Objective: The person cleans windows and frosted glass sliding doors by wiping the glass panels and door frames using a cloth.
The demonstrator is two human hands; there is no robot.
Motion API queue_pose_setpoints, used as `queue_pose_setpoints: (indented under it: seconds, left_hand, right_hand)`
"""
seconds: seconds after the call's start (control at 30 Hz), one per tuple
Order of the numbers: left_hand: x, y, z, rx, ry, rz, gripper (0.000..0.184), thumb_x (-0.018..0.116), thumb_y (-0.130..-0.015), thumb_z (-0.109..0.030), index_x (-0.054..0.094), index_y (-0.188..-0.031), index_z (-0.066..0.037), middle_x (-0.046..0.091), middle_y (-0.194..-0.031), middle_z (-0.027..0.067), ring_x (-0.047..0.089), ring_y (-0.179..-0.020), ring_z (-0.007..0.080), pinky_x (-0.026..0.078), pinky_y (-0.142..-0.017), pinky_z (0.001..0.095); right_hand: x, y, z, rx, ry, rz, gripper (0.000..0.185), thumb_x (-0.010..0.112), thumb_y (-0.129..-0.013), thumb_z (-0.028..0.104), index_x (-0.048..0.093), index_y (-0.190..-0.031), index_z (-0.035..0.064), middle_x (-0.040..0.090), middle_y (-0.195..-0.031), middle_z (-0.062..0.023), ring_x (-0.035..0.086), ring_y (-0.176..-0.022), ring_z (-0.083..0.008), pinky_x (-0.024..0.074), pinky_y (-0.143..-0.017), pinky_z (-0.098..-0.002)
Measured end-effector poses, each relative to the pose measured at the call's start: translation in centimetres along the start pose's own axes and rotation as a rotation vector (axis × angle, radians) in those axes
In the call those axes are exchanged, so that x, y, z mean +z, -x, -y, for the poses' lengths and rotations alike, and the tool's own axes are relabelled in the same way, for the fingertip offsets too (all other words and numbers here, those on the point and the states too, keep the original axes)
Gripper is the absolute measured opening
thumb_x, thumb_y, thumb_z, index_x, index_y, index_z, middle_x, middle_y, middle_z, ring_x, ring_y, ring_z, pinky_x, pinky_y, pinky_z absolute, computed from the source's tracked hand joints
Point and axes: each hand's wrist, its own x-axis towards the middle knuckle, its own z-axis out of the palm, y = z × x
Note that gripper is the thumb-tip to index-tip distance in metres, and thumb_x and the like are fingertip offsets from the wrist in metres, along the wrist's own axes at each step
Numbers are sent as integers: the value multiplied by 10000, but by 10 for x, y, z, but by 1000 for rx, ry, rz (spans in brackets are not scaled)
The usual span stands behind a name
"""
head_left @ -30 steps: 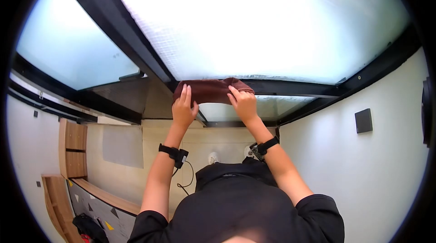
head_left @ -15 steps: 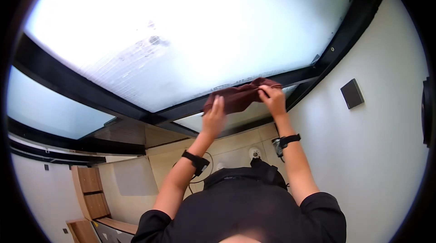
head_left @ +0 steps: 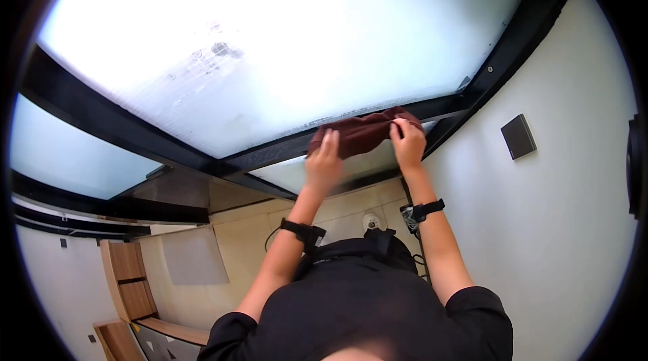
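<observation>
A dark red-brown cloth stretches sideways between my two hands, against the black frame bar under a big frosted glass pane. At its left end is my left hand, somewhat blurred, with the fingers pressed on the fabric and the thumb hidden. The cloth's right end is pinched between the thumb and fingers of my right hand. Folds of the cloth cover part of the bar. Grey smudges mark the pane left of its middle.
A dark square wall switch is on the white wall to the right. Beneath me are a tiled floor and one white shoe. Wooden shelving stands at lower left. Another frosted pane lies left.
Both hands and the cloth have shifted slightly along the bar to the right relative to the frame. The cloth is still held at both ends. The view has moved a little.
</observation>
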Motion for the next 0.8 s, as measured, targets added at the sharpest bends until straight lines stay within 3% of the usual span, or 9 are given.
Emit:
queue_pose_setpoints:
  seconds: [0.13, 0.17, 0.27, 0.3, 0.37, 0.47, 0.63, 0.7, 0.8]
  left_hand:
    - [-51, 32, 44, -177, -165, -38, 560, 546, -698, -24, 479, -1253, -15, 506, -1254, 164, 554, -1046, 333, 469, -846, 394]
    - [-59, 35, 52, -62, -320, -167, 576, 554, -675, -26, 482, -1247, -19, 521, -1241, 159, 603, -757, 300, 504, -694, 365]
    - [-70, 48, 60, -48, -370, -190, 589, 552, -678, -37, 460, -1257, 16, 509, -1252, 180, 589, -750, 313, 498, -703, 374]
    - [-66, 50, 51, -46, -376, -187, 589, 552, -678, -37, 460, -1257, 16, 509, -1252, 180, 589, -750, 313, 498, -703, 374]
    - [-51, 53, 27, -109, -358, -155, 620, 556, -681, -63, 425, -1278, 38, 484, -1268, 204, 586, -744, 328, 494, -706, 386]
    - [-30, 42, 4, -62, -365, -91, 643, 553, -684, -77, 393, -1294, 50, 456, -1281, 218, 581, -869, 367, 496, -753, 398]
    - [16, 1, -44, 81, -333, -41, 680, 572, -690, -83, 350, -1321, 40, 435, -1298, 219, 558, -957, 378, 470, -828, 400]
    - [35, -16, -68, 89, -287, -6, 691, 575, -690, -96, 342, -1326, 37, 428, -1303, 217, 558, -960, 373, 466, -833, 399]
    - [45, -37, -102, 98, -271, 112, 738, 571, -692, -140, 290, -1345, 55, 363, -1345, 239, 560, -956, 377, 469, -816, 388]
  right_hand:
    - [23, 16, 57, -93, -101, 251, 170, 637, -783, 182, 622, -926, 93, 637, -757, -117, 605, -689, -293, 463, -635, -402]
    - [26, 18, 69, -131, -97, 320, 200, 641, -779, 188, 620, -956, 97, 631, -746, -120, 603, -682, -290, 459, -627, -404]
    - [26, 22, 85, -157, -118, 433, 273, 636, -764, 146, 618, -1031, 94, 630, -767, -126, 609, -717, -289, 473, -674, -401]
    - [22, 23, 78, -155, -125, 430, 273, 636, -764, 146, 618, -1031, 94, 630, -767, -126, 609, -717, -289, 473, -674, -401]
    - [11, 23, 52, -365, -243, 326, 346, 623, -736, 80, 611, -1082, 79, 633, -829, -133, 610, -789, -301, 480, -748, -396]
    - [0, 18, 4, -413, -239, 351, 397, 602, -711, 27, 606, -1105, 72, 632, -888, -140, 602, -852, -305, 473, -809, -397]
    - [-41, -15, -63, -358, -205, 206, 389, 588, -701, 21, 615, -1086, 75, 633, -862, -147, 604, -814, -308, 478, -789, -401]
    - [-59, -24, -93, -219, -142, 262, 357, 575, -715, 9, 632, -1060, 83, 630, -941, -164, 593, -848, -323, 475, -789, -401]
    - [-84, -41, -115, -153, -35, 226, 327, 547, -719, 3, 650, -1017, 89, 616, -764, -147, 588, -713, -313, 482, -700, -399]
